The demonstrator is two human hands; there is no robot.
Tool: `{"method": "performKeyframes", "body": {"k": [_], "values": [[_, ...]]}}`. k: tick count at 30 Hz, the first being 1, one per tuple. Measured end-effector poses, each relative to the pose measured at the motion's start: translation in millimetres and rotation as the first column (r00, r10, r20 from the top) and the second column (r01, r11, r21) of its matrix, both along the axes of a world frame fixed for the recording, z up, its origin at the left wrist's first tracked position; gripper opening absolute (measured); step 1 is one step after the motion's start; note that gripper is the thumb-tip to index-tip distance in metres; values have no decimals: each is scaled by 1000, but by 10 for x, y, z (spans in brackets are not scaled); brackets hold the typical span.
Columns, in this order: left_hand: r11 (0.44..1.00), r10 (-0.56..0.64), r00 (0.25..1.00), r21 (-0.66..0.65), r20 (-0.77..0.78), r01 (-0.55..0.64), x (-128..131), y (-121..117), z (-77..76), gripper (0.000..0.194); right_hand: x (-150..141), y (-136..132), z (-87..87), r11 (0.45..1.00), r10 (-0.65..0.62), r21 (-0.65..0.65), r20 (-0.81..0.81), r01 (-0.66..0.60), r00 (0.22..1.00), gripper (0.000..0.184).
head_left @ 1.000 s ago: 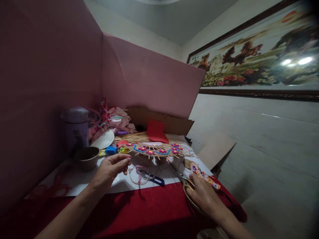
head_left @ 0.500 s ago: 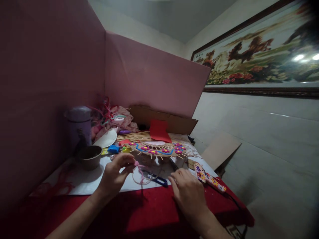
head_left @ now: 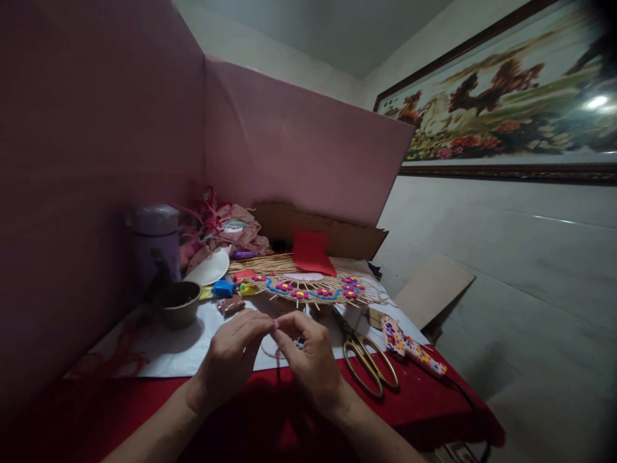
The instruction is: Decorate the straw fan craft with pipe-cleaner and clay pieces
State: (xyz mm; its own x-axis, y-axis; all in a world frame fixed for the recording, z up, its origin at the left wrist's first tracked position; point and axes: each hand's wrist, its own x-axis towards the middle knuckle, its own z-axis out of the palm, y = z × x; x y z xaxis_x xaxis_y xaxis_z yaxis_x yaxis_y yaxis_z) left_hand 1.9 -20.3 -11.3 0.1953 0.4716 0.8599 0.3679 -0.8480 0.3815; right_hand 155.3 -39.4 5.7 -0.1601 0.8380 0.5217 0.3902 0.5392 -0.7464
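Note:
My left hand (head_left: pixel 236 347) and my right hand (head_left: pixel 311 360) meet over the table's front part, fingertips pinched together on a small pink piece (head_left: pixel 276 324); its exact kind is too small to make out. Behind my right fingers the utility knife is mostly hidden, and a bit of cord (head_left: pixel 270 350) shows between the hands. Just beyond the fingertips stands a curved woven piece (head_left: pixel 308 292) with stick ends, magenta flowers and a wavy blue line. Gold-handled scissors (head_left: pixel 369 363) lie to the right of my right hand, apart from it.
A flower-patterned glue gun (head_left: pixel 412 347) with a cable lies at right. At left are a bowl (head_left: pixel 177 305), a lilac flask (head_left: pixel 157 244), a white paper plate (head_left: pixel 211 269) and packets of coloured clay (head_left: pixel 223 289). Red paper (head_left: pixel 312 252) and thin sticks lie behind. Pink boards (head_left: pixel 299 135) wall the back.
My right hand has let go of the scissors, leaving them on the table, and moved left to meet my left hand at the pink piece. The view has shifted slightly right.

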Motion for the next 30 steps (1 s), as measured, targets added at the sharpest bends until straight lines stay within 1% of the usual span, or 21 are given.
{"method": "performKeyframes", "body": {"k": [2, 4, 7, 9, 12, 15, 17, 19, 20, 22, 24, 25, 27, 30], "values": [[996, -11, 1000, -91, -9, 10, -2, -14, 14, 21, 21, 41, -26, 1000, 29, 7, 0, -29, 1000, 11], [989, -41, 998, -145, -36, 36, -5, -19, 30, 19, 46, 85, -58, 998, 62, 32, 0, -62, 998, 11], [979, -81, 993, -192, -84, 64, -13, -14, 48, 16, 76, 152, -130, 987, 90, 132, 12, -91, 996, 10], [973, -89, 990, -222, -112, 62, -22, -9, 52, 14, 89, 190, -183, 976, 109, 188, 12, -110, 994, 11], [960, -93, 986, -277, -137, 52, -37, -1, 46, 12, 100, 231, -239, 965, 148, 216, 11, -147, 989, 13], [941, -112, 985, -334, -132, 62, -42, 8, 33, 13, 105, 244, -242, 952, 177, 245, 41, -181, 983, 15], [920, -122, 989, -383, -84, 81, -33, 14, 29, 11, 104, 233, -217, 951, 162, 258, 63, -173, 985, 15], [878, -145, 989, -460, 16, 136, -11, 22, 29, 8, 104, 209, -180, 962, 112, 241, 71, -126, 991, 15], [841, -165, 983, -508, 87, 186, 3, 27, 32, 6, 105, 195, -161, 971, 83, 219, 70, -97, 994, 15], [741, -204, 948, -594, 245, 313, 32, 39, 39, 8, 110, 167, -130, 987, 57, 148, 54, -64, 997, 18], [642, -220, 904, -643, 368, 418, 52, 53, 50, 11, 120, 147, -117, 994, 86, 64, 6, -87, 996, 19], [607, -216, 889, -658, 404, 446, 57, 60, 56, 12, 124, 143, -117, 993, 113, 21, -29, -113, 993, 20], [562, -199, 878, -684, 435, 466, 57, 74, 66, 14, 129, 143, -130, 984, 162, -56, -108, -169, 981, 21], [517, -182, 866, -704, 465, 487, 43, 98, 59, 16, 119, 159, -163, 959, 204, -149, -230, -241, 952, 24]]}}
